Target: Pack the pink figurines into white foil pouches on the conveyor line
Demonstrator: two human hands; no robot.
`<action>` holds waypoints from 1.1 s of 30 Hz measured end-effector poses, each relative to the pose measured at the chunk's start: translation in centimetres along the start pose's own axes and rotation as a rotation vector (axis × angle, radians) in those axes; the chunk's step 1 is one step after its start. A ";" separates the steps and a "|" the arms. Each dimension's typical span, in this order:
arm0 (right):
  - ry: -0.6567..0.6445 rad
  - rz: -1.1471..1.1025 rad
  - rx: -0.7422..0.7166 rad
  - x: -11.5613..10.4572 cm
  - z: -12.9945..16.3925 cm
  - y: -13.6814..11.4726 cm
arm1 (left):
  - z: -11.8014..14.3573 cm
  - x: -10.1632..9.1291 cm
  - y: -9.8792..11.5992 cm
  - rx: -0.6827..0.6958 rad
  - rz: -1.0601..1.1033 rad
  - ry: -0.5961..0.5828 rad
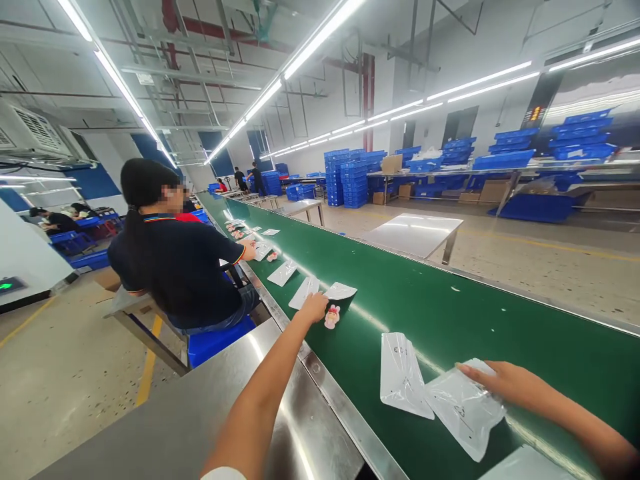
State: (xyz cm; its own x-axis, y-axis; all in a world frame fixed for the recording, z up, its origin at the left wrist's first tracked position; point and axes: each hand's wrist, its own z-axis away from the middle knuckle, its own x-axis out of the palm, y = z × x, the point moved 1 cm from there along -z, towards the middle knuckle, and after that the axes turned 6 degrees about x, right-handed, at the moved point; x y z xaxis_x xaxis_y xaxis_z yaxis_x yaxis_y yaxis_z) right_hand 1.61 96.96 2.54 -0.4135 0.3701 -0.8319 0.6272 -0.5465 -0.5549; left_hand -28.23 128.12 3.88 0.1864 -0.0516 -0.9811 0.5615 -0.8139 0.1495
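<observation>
I note a green conveyor belt (pixel 425 300) receding into a large workshop, its near edge lined by a metal rail (pixel 350 420). A steel worktop (pixel 200 413) adjoins that rail. Strip lights run overhead; the floor is speckled and marked with yellow lines. Beyond the belt I record a white table (pixel 415 230) and stacked blue crates (pixel 353 180).

A co-worker (pixel 175 267) sits on a blue stool (pixel 220 343) to the left, one arm reaching over the belt among further pouches. My left forearm crosses the rail.

My right hand (pixel 493 383) has its thumb over the upper edge of a glossy white pouch (pixel 467 413), pinching it above the belt; a second pouch (pixel 400 373) lies against its left side. My left hand (pixel 314 307) is beside a rabbit-eared figure (pixel 332 317), between two flat pouches; whether its fingers grip anything, I cannot tell.
</observation>
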 end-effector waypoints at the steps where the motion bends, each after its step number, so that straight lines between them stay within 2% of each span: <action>1: -0.121 0.045 0.018 -0.7 -0.4 0.2 | 0.1 -0.4 0.1 0.005 -0.009 0.027; 2: -0.158 0.098 0.029 -1.6 -0.7 0.0 | 0.4 -0.9 0.3 0.010 -0.018 0.064; 3: -0.134 0.150 0.024 -2.5 -0.8 -0.4 | 0.8 -1.5 0.6 0.016 -0.025 0.110; 6: 0.099 0.194 -0.150 -3.9 0.2 -3.9 | 3.1 -3.9 2.6 0.031 -0.041 0.250; 9: 0.163 0.091 -0.432 -2.7 2.9 -9.5 | 6.8 -6.1 6.4 0.096 -0.012 0.330; 11: 0.164 0.025 -0.614 -1.3 4.7 -13.0 | 9.7 -7.4 9.6 0.249 0.107 0.341; 13: 0.089 -0.047 -0.733 -0.3 6.0 -15.6 | 12.6 -8.5 12.4 0.391 0.263 0.261; 14: 0.005 -0.086 -0.745 0.1 6.5 -16.4 | 13.9 -8.9 13.4 0.416 0.341 0.204; 16: -0.241 -0.157 -0.695 0.7 7.2 -17.3 | 15.7 -9.3 14.4 0.399 0.525 0.130; 17: -0.377 -0.194 -0.653 1.0 7.5 -17.4 | 16.3 -9.2 14.4 0.348 0.652 0.139; 19: -0.579 -0.292 -0.573 1.5 8.0 -17.4 | 16.9 -8.5 13.9 0.217 1.012 0.208; 20: -0.623 -0.360 -0.538 1.8 8.0 -17.3 | 16.9 -7.8 13.5 0.156 1.227 0.245; 22: -0.621 -0.493 -0.455 2.6 8.0 -17.2 | 16.8 -6.2 13.0 0.088 1.616 0.240; 24: -0.557 -0.558 -0.388 3.6 7.8 -17.2 | 16.7 -4.4 13.0 0.092 1.835 0.129; 26: -0.504 -0.568 -0.365 4.7 7.6 -17.3 | 16.7 -2.6 13.3 0.081 1.913 0.026; 28: -0.480 -0.559 -0.374 5.8 7.7 -17.4 | 16.8 -0.7 13.4 0.012 1.947 0.015; 33: -0.485 -0.421 -0.470 7.9 7.5 -17.6 | 16.6 3.1 12.8 -0.431 1.965 0.231</action>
State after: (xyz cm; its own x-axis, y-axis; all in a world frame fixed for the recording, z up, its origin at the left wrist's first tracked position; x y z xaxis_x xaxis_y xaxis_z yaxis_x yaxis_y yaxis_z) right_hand -17.67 103.87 5.66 -0.8513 0.0477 -0.5225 0.5222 -0.0187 -0.8526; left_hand -33.83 107.92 0.75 0.7227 -0.4308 0.5404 -0.3791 0.4067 0.8312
